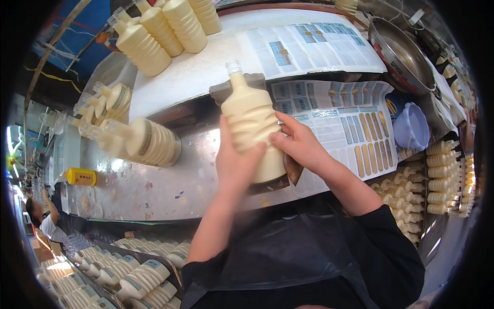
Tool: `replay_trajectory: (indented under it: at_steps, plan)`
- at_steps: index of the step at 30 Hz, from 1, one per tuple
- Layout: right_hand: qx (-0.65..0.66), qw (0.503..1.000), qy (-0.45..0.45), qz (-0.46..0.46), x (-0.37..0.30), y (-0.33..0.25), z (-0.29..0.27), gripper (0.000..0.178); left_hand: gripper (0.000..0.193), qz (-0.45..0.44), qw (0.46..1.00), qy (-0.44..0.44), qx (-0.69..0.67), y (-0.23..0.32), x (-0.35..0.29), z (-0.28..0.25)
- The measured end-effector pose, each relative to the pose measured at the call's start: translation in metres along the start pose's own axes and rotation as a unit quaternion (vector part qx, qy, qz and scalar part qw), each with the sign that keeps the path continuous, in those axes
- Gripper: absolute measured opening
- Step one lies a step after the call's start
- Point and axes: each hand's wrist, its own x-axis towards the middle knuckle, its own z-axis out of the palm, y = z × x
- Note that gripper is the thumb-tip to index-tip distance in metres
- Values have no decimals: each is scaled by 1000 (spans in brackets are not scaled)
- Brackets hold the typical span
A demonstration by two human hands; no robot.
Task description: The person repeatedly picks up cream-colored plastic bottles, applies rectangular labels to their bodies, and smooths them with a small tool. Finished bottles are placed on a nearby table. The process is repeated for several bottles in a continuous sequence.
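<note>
A cream bottle (249,110) with wavy ridges and a clear neck lies tilted in front of me, its neck pointing away. My left hand (237,157) is wrapped along its left side, thumb across the front. On the other side, my right hand (301,144) grips the bottle's edge, its thumb pressed on the ridges. A grey padded block (221,91) shows behind the bottle's shoulder. Below my right hand, a brown pointed piece (293,169) sticks out; its kind is unclear. The bottle's underside is hidden.
Label sheets (368,131) lie right of the bottle, with more sheets (319,46) on the raised white board. Cream bottles (154,141) stand left and far left. A yellow container (81,176), purple bucket (411,126) and large pan (401,54) are around. A person (49,221) is at far left.
</note>
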Motion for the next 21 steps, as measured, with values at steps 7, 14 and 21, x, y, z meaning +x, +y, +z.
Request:
replay_trajectory:
  at_steps: [7,14,21]
  plan:
    - [73,997,-12,-9,6,26,4,61,111,66,997,30,35,-10,2,1]
    - [-107,992,53,-34,5,2,-42,32,103,30,999,24,-29,-7,4,2]
    - [-271,845,432,-158,13,-47,-282,25,98,21,998,23,-56,-8,3,2]
